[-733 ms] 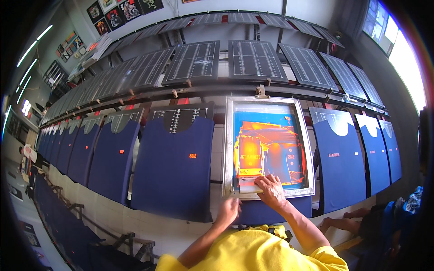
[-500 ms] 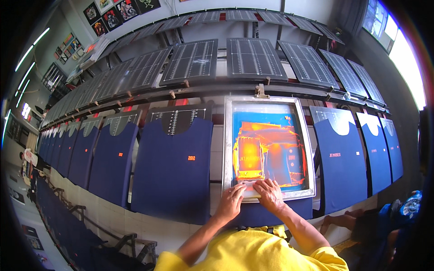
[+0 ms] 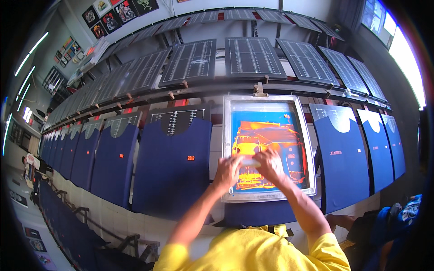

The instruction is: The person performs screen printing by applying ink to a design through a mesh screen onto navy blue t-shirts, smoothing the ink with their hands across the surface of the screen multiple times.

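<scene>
A printing screen (image 3: 228,113) in a metal frame lies over a navy shirt (image 3: 266,214), whose lower part shows below the frame. Orange ink (image 3: 264,128) is smeared across its blue mesh. My left hand (image 3: 229,170) and my right hand (image 3: 270,165) are closed on the two ends of a pale squeegee (image 3: 248,161), partly hidden by the fingers and blurred. It is at the left-middle of the mesh, over the inked area. A metal clamp (image 3: 259,90) stands at the frame's far edge.
Navy shirts with small orange prints lie on boards to the left (image 3: 174,174) and right (image 3: 341,169). Rows of dark boards (image 3: 253,56) fill the far side, past a metal rail (image 3: 203,89). Another person (image 3: 393,221) is low at the right.
Both hands have moved the squeegee away from me, from the frame's near edge to the middle of the mesh. Ink streaks now show nearer me, where the hands were.
</scene>
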Available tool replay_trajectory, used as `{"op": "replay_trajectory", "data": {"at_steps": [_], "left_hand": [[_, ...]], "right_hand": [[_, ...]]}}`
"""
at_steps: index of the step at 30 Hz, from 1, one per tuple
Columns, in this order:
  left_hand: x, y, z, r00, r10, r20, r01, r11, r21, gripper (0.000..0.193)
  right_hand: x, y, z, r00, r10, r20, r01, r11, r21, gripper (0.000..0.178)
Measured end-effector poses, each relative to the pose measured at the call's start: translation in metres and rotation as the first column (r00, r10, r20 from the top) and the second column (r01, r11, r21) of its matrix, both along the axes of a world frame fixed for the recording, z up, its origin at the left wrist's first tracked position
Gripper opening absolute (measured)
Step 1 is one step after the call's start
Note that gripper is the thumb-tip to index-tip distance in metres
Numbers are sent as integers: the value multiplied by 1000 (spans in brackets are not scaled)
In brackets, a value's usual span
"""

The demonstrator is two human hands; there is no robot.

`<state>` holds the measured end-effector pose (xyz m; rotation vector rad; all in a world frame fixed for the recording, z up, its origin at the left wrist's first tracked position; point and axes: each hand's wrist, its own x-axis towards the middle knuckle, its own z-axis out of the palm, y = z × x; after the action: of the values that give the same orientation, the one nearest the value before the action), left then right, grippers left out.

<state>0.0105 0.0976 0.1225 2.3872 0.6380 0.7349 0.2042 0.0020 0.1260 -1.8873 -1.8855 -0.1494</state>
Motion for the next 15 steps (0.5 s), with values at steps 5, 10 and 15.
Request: {"op": "replay_trajectory", "data": {"at_steps": [5,10,15], "left_hand": [[-57,-95,-2,998,5,-65,-3,1000,24,34],[-46,-82,-25,999,2,-38,0,999,43,36],[8,1,-33,1000,16,2,-17,985,173,29]], "right_hand": [[-51,-91,11,993,81,-90,-96,981,-170,50],[-45,-80,-9,996,58,-62,-66,990,-126,44],[7,7,-26,999,22,-35,-20,998,58,25]]}}
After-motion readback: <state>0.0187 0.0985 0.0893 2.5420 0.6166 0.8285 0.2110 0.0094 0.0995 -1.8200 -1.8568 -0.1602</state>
